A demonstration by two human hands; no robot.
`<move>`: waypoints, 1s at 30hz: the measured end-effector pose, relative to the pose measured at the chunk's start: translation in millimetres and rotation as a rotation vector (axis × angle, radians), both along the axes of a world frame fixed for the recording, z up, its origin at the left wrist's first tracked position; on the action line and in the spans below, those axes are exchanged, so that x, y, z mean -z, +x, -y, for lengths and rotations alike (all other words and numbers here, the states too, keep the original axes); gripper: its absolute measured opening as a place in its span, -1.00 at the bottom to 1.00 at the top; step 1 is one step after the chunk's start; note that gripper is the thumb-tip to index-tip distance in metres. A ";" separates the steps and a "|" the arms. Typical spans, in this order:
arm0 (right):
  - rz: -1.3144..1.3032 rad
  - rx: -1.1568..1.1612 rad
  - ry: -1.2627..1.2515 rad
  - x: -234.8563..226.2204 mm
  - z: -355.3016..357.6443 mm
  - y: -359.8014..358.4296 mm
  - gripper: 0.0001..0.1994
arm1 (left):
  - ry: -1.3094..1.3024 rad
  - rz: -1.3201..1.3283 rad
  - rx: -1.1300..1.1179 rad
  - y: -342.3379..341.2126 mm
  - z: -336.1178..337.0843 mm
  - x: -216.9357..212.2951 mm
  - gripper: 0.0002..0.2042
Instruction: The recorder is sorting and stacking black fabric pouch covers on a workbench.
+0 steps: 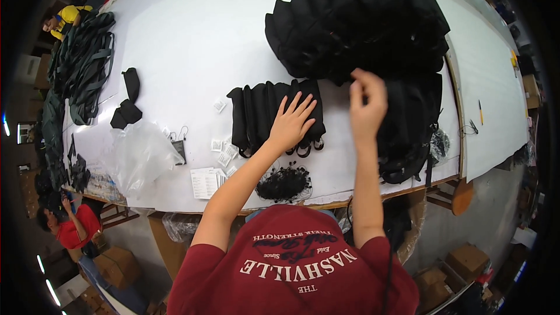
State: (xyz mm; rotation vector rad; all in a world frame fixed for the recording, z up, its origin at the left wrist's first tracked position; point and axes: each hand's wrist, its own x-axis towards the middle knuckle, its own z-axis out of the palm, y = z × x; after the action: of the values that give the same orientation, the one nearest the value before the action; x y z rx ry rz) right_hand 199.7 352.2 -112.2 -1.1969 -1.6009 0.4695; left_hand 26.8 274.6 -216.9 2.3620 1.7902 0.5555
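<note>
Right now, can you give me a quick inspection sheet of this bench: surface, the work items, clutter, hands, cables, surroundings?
Surface: long white table, wooden front edge.
Job's things: small row of black fabric pieces overlapped like a fan; larger fanned stack of black pieces behind it; more black bags to the right.
Clutter: clear plastic bags, small white tags, printed paper sheet, pile of black cords, two loose black pieces.
Hands: left hand flat on the small row, fingers spread; right hand raised, fingertips pinched, what it pinches too small to tell.
Cables: nothing seen.
Surroundings: black straps heaped at the table's left end; cardboard boxes on the floor; other people at left.
</note>
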 end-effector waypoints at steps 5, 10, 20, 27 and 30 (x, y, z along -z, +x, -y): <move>0.666 0.484 0.606 -105.2 -119.1 19.1 -0.53 | 0.005 -0.010 0.016 4.7 -1.6 -1.0 -0.51; 1.007 0.302 0.223 -95.8 -174.4 24.7 -0.29 | 0.018 -0.013 0.003 9.5 -0.3 1.7 -0.51; -0.333 -0.057 0.288 -106.3 -52.4 43.9 -0.54 | 0.004 -0.003 -0.017 4.4 0.4 2.5 -0.50; -1.398 -0.415 -1.041 56.3 94.2 52.6 -0.58 | 0.053 -0.014 0.004 4.8 -3.3 -0.2 -0.51; -1.525 -0.437 -1.137 113.8 101.7 51.8 -0.64 | 0.051 -0.045 0.004 5.2 -2.8 -2.1 -0.50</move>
State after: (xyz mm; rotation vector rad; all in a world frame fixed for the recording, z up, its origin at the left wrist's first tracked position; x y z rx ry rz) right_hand 251.5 250.5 -225.9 -0.6919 -0.0916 2.1069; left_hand 32.0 277.4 -214.8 2.4296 1.8099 0.5585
